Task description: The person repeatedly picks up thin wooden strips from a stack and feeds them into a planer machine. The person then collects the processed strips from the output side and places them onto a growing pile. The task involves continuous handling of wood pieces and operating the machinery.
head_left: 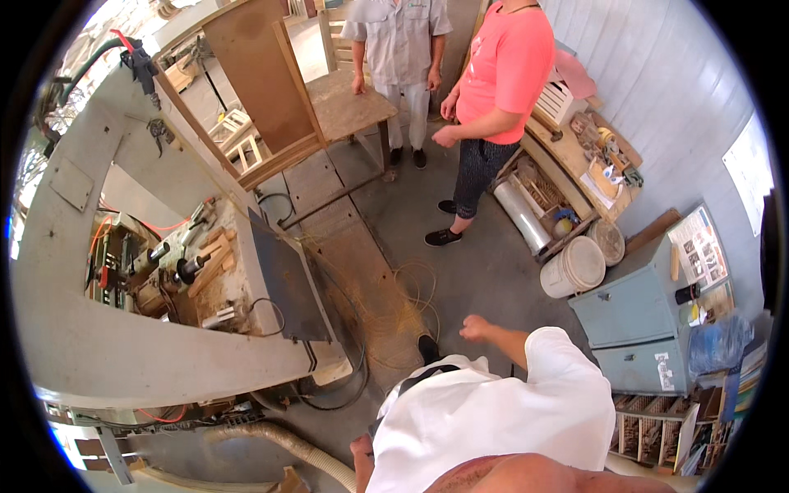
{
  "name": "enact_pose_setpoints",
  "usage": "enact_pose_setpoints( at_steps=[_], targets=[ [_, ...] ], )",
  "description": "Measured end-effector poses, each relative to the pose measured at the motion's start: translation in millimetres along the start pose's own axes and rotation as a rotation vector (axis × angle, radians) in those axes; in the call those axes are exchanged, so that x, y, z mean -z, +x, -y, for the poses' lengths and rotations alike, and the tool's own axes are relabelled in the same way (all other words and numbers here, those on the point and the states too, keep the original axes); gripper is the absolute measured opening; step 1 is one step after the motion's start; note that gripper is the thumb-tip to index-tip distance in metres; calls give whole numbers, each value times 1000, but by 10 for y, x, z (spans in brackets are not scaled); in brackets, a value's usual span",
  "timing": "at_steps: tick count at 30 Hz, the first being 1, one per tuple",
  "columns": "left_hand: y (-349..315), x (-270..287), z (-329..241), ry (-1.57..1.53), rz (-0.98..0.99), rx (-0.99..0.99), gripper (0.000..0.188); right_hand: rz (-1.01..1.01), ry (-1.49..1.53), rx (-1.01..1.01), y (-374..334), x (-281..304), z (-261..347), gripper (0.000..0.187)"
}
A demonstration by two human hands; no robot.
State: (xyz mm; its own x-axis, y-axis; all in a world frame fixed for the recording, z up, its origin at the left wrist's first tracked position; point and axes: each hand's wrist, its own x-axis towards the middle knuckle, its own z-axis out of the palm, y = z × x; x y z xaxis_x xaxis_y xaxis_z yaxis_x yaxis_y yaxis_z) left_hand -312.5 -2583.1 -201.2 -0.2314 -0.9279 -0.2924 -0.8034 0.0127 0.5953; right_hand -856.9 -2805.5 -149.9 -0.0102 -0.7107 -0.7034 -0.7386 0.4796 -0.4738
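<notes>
My right hand (474,329) is raised in front of my white shirt (501,403), above the floor. Its fingers are curled in, and I see nothing in them. At my left side hangs my left hand (362,448), partly cut off by the shirt, so its fingers do not show well. A ribbed hose (288,444) runs on the floor close to it. My dark shoe (427,349) stands at the end of a dusty floor strip (353,255). Neither hand touches the large grey machine (205,349) on my left.
Ahead stand a person in a pink shirt (509,66) and another in a grey shirt (399,37), beside a wooden table (349,107). A cluttered workbench (575,156), white bucket (571,269) and blue-grey cabinet (625,308) line the right. Thin hoses (419,267) loop on the floor.
</notes>
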Motion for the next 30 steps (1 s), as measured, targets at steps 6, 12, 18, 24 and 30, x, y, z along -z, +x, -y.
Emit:
enact_pose_setpoints(
  at_steps=[6,12,18,24,30],
  targets=[
    [687,93,-770,-1026,-257,905,13,-509,1003,554,-202,2713,1860,39],
    [1103,369,-828,-1036,-323,939,11,-737,1130,1190,-1355,5185,3355,14],
    [1172,245,-445,-876,-210,824,12,-461,710,963,-921,3558,3375,11],
    [1240,529,-946,-646,-83,696,19,63,-724,259,-129,966,908,30],
    [1087,300,-359,-811,-151,811,22,284,-322,-133,-362,-483,-878,34]
  ],
)
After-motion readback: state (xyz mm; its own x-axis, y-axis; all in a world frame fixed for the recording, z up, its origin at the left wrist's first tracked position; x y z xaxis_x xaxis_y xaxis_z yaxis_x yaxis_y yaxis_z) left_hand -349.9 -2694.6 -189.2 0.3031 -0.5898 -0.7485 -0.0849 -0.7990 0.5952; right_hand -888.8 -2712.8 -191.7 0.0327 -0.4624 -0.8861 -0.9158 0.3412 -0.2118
